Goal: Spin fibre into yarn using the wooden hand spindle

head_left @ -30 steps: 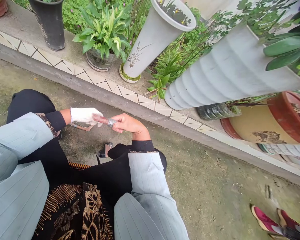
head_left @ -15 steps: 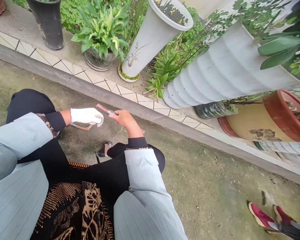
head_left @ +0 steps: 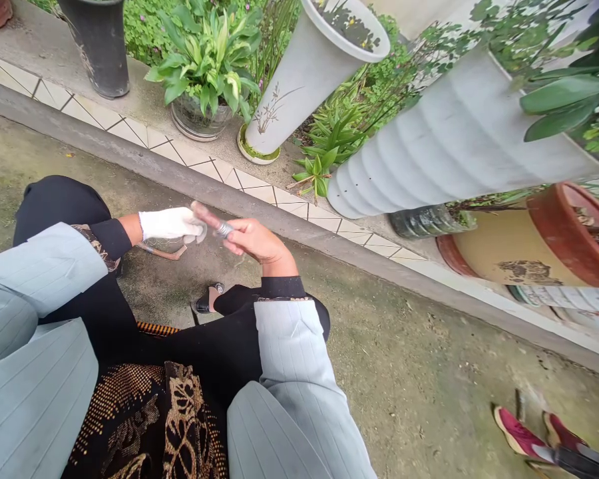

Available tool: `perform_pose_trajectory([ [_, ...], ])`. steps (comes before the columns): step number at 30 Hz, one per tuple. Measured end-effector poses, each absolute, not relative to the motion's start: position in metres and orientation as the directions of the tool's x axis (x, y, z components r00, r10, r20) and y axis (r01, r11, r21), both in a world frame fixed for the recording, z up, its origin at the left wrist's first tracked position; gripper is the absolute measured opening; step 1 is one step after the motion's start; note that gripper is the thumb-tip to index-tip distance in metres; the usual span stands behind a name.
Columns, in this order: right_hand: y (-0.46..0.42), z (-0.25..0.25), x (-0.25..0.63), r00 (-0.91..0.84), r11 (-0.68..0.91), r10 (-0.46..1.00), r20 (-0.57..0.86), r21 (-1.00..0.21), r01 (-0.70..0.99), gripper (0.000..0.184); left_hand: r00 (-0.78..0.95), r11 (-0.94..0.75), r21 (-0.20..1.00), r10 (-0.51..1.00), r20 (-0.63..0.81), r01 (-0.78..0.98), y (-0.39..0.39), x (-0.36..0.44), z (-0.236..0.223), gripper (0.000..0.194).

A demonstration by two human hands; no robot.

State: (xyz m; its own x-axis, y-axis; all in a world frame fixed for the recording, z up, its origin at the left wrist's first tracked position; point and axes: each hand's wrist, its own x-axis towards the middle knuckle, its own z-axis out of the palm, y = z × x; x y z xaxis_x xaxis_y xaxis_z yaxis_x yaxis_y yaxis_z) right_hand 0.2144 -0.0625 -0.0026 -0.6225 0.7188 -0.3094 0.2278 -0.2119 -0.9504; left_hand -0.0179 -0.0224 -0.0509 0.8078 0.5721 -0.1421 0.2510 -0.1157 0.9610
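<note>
My right hand (head_left: 259,241), bare, is closed around a short reddish-brown handle (head_left: 205,214) with silvery wire-like windings near my fingers. The handle's free end points up and left, slightly blurred. My left hand (head_left: 172,225) wears a white knit glove; its fingers are curled in beside the handle, and what they hold, if anything, is hidden. Whether the glove touches the handle I cannot tell. Just below the glove shows a thin brown rod (head_left: 167,253) with a bent end, its other part out of sight near my knee.
A low kerb with a tiled edge (head_left: 224,174) runs diagonally ahead. On it stand a tall white planter (head_left: 299,80), a ribbed white planter (head_left: 429,133), a black pot (head_left: 102,53) and a tan-and-red pot (head_left: 499,239). Another person's red shoes (head_left: 522,432) are at lower right.
My right hand has turned, and the handle's end now lies against or in front of the glove. My left fingers have shifted slightly. The brown rod shows more clearly below.
</note>
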Motion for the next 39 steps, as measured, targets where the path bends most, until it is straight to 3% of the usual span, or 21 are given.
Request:
perform_pose_trajectory([
  [3,-0.059,0.0,0.227,-0.286,-0.192,0.939,-0.192,-0.981,0.029,0.066,0.841,-0.045,0.959,0.494,-0.222,0.28,-0.024,-0.017,-0.053,0.025],
  [5,-0.054,-0.005,0.231,-0.131,-0.198,0.969,-0.207,-0.977,0.08,0.061,0.856,-0.016,0.957,0.452,-0.251,0.289,-0.027,-0.016,-0.049,0.025],
  [7,-0.049,-0.012,0.234,-0.056,-0.227,0.967,-0.248,-0.942,0.246,0.052,0.865,-0.007,0.952,0.42,-0.276,0.307,-0.03,-0.016,-0.042,0.025],
  [14,-0.042,-0.026,0.237,-0.056,-0.254,0.92,-0.387,-0.701,0.666,0.036,0.87,-0.114,0.934,0.415,-0.265,0.339,-0.032,-0.019,-0.027,0.025],
  [19,-0.044,-0.031,0.227,-0.111,-0.072,0.913,-0.393,-0.422,0.904,0.036,0.879,-0.253,0.913,0.438,-0.186,0.319,-0.031,-0.021,-0.024,0.021],
  [22,-0.049,-0.033,0.213,-0.21,0.042,0.868,-0.45,-0.353,0.935,0.034,0.819,-0.292,0.865,0.536,-0.204,0.407,-0.028,-0.024,-0.016,0.022],
  [27,-0.061,-0.027,0.19,-0.494,0.202,0.707,-0.506,-0.525,0.827,0.03,0.785,-0.361,0.823,0.599,-0.157,0.439,-0.017,-0.028,-0.009,0.019],
  [31,-0.069,-0.012,0.189,-0.633,0.125,0.661,-0.403,-0.772,0.623,0.03,0.766,-0.259,0.879,0.621,-0.166,0.4,-0.013,-0.028,-0.02,0.019],
  [33,-0.069,-0.005,0.196,-0.57,0.033,0.765,-0.3,-0.866,0.499,0.031,0.758,-0.146,0.92,0.62,-0.202,0.365,-0.014,-0.026,-0.028,0.023],
  [36,-0.063,-0.003,0.211,-0.315,-0.043,0.936,-0.158,-0.938,0.343,0.036,0.791,-0.033,0.944,0.556,-0.256,0.329,-0.02,-0.021,-0.038,0.03],
  [39,-0.055,-0.012,0.222,-0.087,-0.11,0.983,-0.159,-0.906,0.408,0.039,0.834,0.002,0.943,0.465,-0.297,0.334,-0.027,-0.016,-0.042,0.032],
])
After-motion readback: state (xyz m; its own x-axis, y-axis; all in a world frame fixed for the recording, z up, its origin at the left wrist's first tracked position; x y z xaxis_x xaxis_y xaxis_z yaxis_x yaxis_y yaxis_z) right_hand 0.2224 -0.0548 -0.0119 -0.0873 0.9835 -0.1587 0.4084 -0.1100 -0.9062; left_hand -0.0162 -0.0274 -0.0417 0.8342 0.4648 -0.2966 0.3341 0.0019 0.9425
